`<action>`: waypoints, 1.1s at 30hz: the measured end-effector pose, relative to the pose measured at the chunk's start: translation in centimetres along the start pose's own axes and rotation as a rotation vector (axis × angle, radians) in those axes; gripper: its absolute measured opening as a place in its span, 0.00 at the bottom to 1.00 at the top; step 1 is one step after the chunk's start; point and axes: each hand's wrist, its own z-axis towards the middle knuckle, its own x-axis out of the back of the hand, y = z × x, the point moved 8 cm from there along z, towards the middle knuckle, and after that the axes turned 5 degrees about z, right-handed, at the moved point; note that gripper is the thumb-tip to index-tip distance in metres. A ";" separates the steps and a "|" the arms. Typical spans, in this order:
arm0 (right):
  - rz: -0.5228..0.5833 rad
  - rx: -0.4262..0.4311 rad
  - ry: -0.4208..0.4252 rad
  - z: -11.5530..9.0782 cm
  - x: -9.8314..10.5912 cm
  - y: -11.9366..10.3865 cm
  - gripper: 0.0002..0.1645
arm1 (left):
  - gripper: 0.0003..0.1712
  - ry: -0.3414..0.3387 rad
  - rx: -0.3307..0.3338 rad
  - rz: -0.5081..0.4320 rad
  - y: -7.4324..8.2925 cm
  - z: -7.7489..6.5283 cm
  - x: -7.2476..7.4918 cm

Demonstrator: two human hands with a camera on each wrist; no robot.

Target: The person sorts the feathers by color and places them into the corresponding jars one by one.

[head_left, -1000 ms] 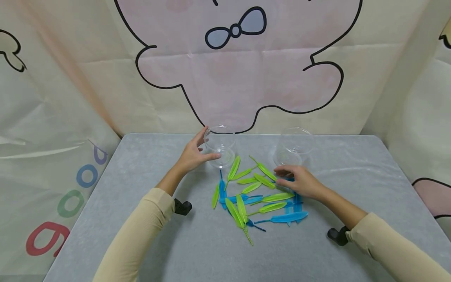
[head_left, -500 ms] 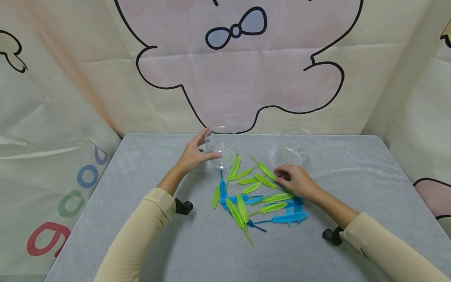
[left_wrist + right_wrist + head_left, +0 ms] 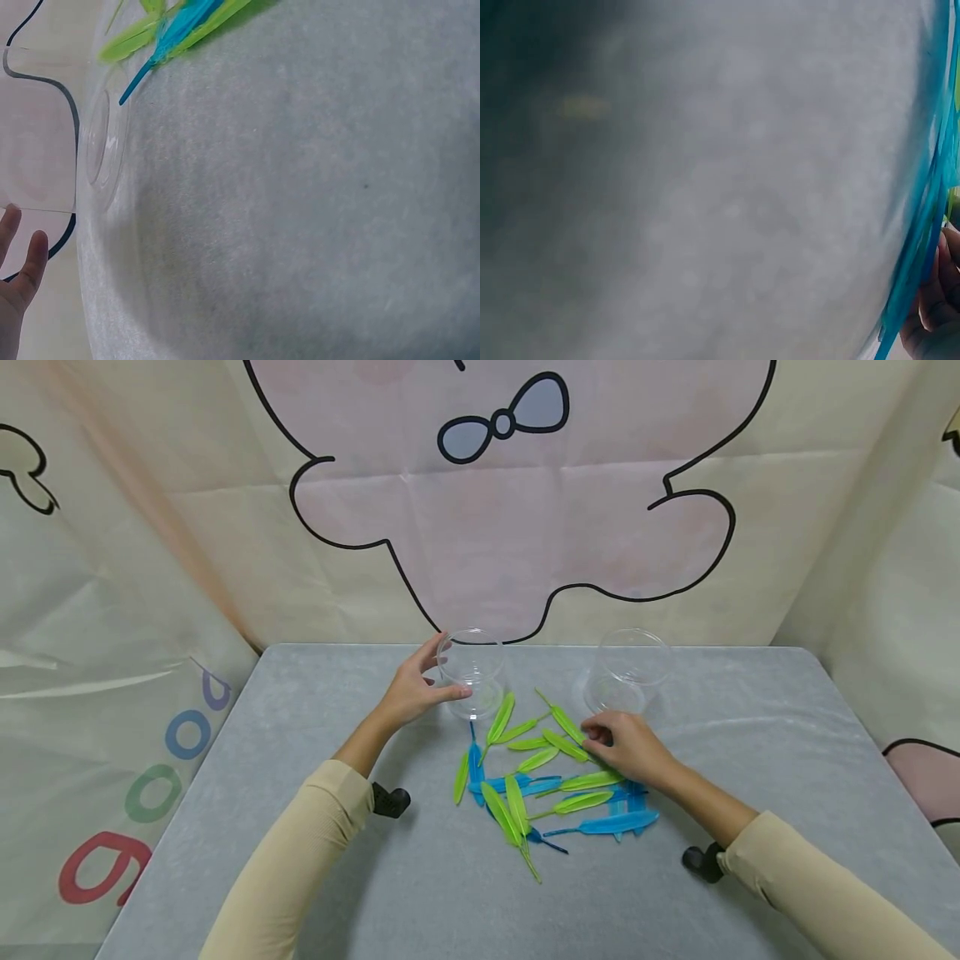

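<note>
My left hand (image 3: 411,693) holds a clear plastic cup (image 3: 483,675), thumb across its front and fingers round its left and far side. In the left wrist view, fingers (image 3: 31,270) show at the lower left. My right hand (image 3: 632,750) is over the right side of a loose pile of feathers, its thumb and forefinger pinching the near end of a green feather (image 3: 567,724). The hand covers part of the pile beneath it. Several blue feathers (image 3: 922,217) pass close by its fingers in the right wrist view.
A second clear plastic cup (image 3: 636,662) stands at the back right, behind my right hand. More green feathers (image 3: 577,802) and blue feathers (image 3: 618,822) overlap on the grey tabletop (image 3: 420,893). A printed backdrop (image 3: 495,527) rises along the table's far edge.
My right thumb and forefinger have closed together at the green feather, which has shifted slightly. The right wrist has moved a little to the left. My left hand stays at the cup.
</note>
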 end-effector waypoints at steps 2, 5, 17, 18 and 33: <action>-0.016 0.003 -0.002 0.1 0.0 -0.2 0.11 | 0.54 -0.003 0.001 -0.002 0.6 -0.2 0.1; -0.036 -0.003 -0.006 0.2 0.1 -0.4 0.10 | 0.53 -0.005 0.001 -0.006 0.9 -0.4 0.1; -0.008 -0.098 -0.021 0.7 -0.3 -0.1 0.05 | 0.54 -0.001 0.007 -0.006 0.7 -0.3 0.0; -0.004 -0.105 -0.023 0.7 -0.3 -0.1 0.05 | 0.54 -0.001 0.009 -0.005 0.7 -0.3 0.0; -0.009 -0.128 0.036 0.9 -0.8 -0.1 0.05 | 0.54 -0.003 0.019 0.002 0.6 -0.3 0.1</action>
